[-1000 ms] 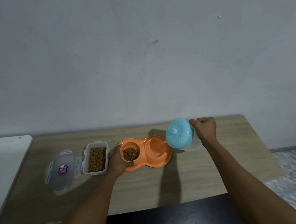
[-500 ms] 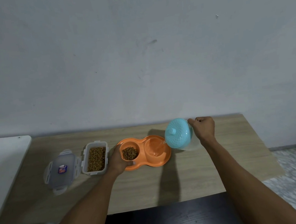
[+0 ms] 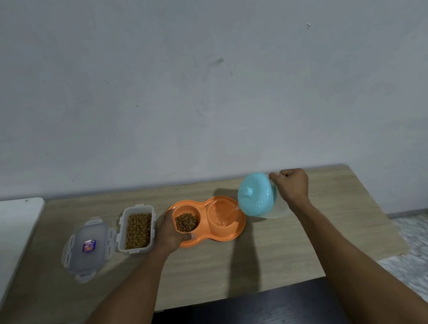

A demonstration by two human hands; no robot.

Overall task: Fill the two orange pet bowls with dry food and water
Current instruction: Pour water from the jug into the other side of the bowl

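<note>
An orange double pet bowl (image 3: 236, 231) sits mid-table. Brown dry food (image 3: 185, 222) fills its left cup. Its right cup (image 3: 220, 213) holds some water, and a thin stream runs into it from a clear jug with a turquoise lid (image 3: 257, 200). The jug is tipped left over the bowl's right edge. My right hand (image 3: 292, 187) grips the jug's handle. My left hand (image 3: 168, 232) holds the bowl's left rim, thumb on the front edge.
An open clear container of dry food (image 3: 138, 230) stands left of the bowl, its loose lid (image 3: 86, 248) lying further left. A white surface (image 3: 5, 229) adjoins the wooden table (image 3: 269, 255) on the left. A grey wall runs behind; tiled floor lies right.
The jug has tilted a bit further left and lifted slightly. Water in the right cup has risen. My left hand has stayed on the bowl.
</note>
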